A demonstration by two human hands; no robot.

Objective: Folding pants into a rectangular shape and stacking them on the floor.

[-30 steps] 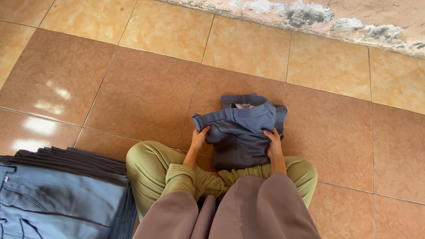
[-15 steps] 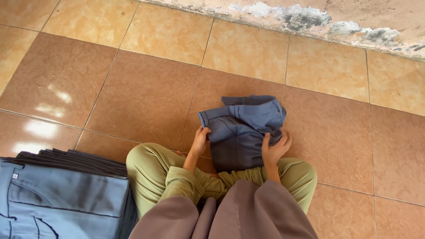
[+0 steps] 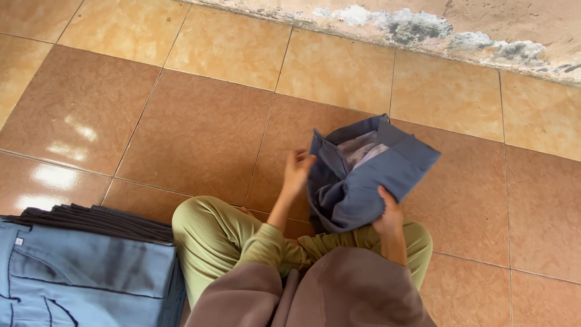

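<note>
Folded blue-grey trousers [image 3: 363, 181] lifted off the floor tiles [image 3: 200, 127].
Right hand [image 3: 389, 213] fingers clamped on the lower fold, bearing the weight; left hand [image 3: 298, 171] fingers spread loose against the side, steadying.

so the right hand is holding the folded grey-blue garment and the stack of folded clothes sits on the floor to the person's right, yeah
Not quite. The head view shows the stack of folded clothes on the floor to the person's left, not right. The rest holds: the right hand grips the folded grey-blue garment, and the left hand is at its edge.
</note>
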